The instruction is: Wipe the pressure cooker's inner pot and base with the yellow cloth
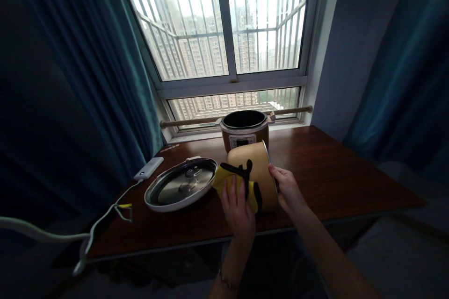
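Two bare hands are observed at the near edge of the brown worktop (333, 168). By the left hand (238, 212), its fingers extended, a yellow cloth (223, 176) with black edging is held against the outer wall of a tan pot (259, 161). A bracelet (228, 281) is worn on the left wrist. The pot's rim is grasped by the right hand (288, 189); fingers inside the mouth are hidden. The pot is turned on its side, mouth to the right, near the middle of the front edge; whether the worktop is touched by it cannot be told. A round lid (171, 191) is laid left of the cloth. Toward the left edge, a white cable (101, 222) is run to a white power strip (150, 168). Behind the pot, near the back edge, an uncovered cooker (227, 138) is stood upright. Beyond, a barred window (229, 32) is flanked by blue curtains (105, 56).
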Tool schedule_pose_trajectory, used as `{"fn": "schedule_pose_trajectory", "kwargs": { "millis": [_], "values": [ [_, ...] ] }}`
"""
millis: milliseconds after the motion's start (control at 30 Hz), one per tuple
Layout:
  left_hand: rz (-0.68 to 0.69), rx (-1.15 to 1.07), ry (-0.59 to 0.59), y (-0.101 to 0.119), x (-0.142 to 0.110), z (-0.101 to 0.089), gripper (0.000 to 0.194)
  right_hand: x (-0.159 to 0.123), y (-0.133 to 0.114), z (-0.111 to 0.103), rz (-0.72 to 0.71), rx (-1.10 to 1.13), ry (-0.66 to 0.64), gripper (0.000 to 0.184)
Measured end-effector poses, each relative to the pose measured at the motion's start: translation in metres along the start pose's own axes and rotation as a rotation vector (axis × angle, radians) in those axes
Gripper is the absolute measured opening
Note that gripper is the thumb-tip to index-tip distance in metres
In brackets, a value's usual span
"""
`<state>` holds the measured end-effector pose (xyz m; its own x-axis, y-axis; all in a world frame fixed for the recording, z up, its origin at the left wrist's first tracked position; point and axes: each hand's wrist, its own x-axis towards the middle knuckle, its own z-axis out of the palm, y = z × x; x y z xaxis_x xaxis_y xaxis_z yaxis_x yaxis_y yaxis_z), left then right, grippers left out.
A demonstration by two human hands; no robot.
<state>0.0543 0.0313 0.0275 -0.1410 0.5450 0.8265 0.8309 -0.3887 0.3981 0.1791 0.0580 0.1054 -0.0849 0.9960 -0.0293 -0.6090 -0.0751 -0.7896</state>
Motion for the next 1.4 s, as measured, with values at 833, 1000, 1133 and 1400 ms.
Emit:
{"fn": "schedule_pose_trajectory", "kwargs": {
  "millis": [833, 1000, 1133, 1400],
  "values": [
    [-0.664, -0.599, 0.025, -0.042, 0.001, 0.009, 0.042, 0.014, 0.003, -0.002, 0.004, -0.031, -0.016, 0.037],
    [-0.863, -0.795, 0.082, -0.044, -0.013, 0.011, 0.045, 0.013, 0.016, -0.022, -0.125, -0.163, -0.024, 0.046],
    [-0.853, -0.787, 0.088, -0.039, -0.012, 0.010, 0.041, -0.001, 0.032, -0.043, -0.197, -0.330, -0.017, 0.044],
    [-0.835, -0.778, 0.075, -0.032, -0.020, 0.007, 0.040, -0.016, 0.047, -0.055, -0.241, -0.368, 0.060, 0.034]
  ]
}}
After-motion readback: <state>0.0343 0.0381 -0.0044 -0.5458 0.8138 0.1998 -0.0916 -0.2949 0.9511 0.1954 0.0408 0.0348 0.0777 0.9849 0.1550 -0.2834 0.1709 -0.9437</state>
